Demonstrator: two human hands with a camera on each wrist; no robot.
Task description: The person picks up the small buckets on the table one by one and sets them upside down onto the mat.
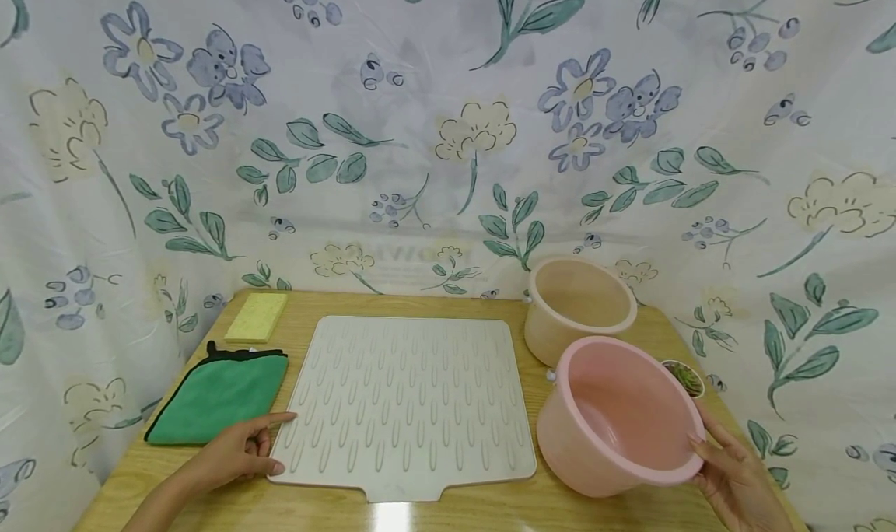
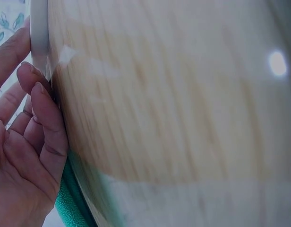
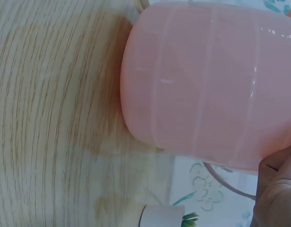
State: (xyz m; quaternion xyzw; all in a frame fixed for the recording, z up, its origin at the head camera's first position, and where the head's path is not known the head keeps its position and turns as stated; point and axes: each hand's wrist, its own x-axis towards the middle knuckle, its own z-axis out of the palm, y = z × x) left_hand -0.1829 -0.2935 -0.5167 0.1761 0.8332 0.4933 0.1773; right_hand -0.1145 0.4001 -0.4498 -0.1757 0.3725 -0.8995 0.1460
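Observation:
At the right, my right hand (image 1: 738,470) grips the rim of a pink bucket (image 1: 595,446), its thumb over the edge and its fingers outside. The bucket's rim slants down toward that hand; its ribbed wall (image 3: 197,85) fills much of the right wrist view. A pale draining board (image 1: 406,407) with raised oval ridges and a front spout lies flat in the middle. Along its near left edge, my left hand (image 1: 234,454) touches it with index finger and thumb, the other fingers bent under. The board's edge (image 2: 39,38) shows narrowly in the left wrist view.
Behind the pink bucket stands a cream bucket (image 1: 584,299). A small potted plant (image 1: 682,378) sits at the table's right edge. To the left lie a folded green cloth (image 1: 220,400) with black trim and a yellow sponge cloth (image 1: 257,318). A floral curtain (image 1: 420,205) hangs behind the table.

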